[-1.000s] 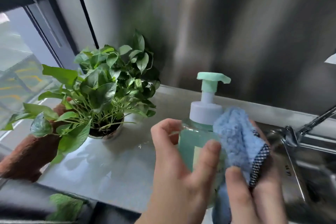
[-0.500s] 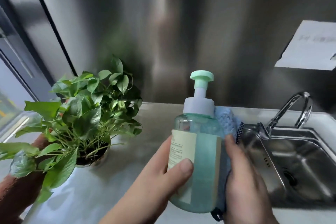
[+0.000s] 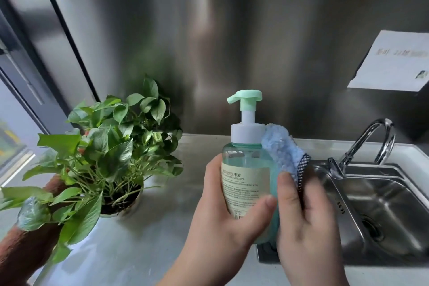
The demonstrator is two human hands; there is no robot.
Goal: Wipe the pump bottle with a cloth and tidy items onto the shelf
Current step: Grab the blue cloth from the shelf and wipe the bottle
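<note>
A clear pump bottle of green liquid, with a mint pump head and a pale label, is held upright above the steel counter. My left hand grips its lower body from the left and front. My right hand presses a fluffy blue cloth with a black-and-white checked edge against the bottle's right side and shoulder. The cloth's lower part is hidden behind my right hand.
A potted green plant stands on the steel counter at the left. A steel sink with a curved tap lies at the right. A paper notice hangs on the steel back wall. A brown furry object sits at the lower left.
The bottle has turned, so its pump spout now points left and the label faces me. The cloth has risen along the bottle's right shoulder. The view has tilted up and to the right.
</note>
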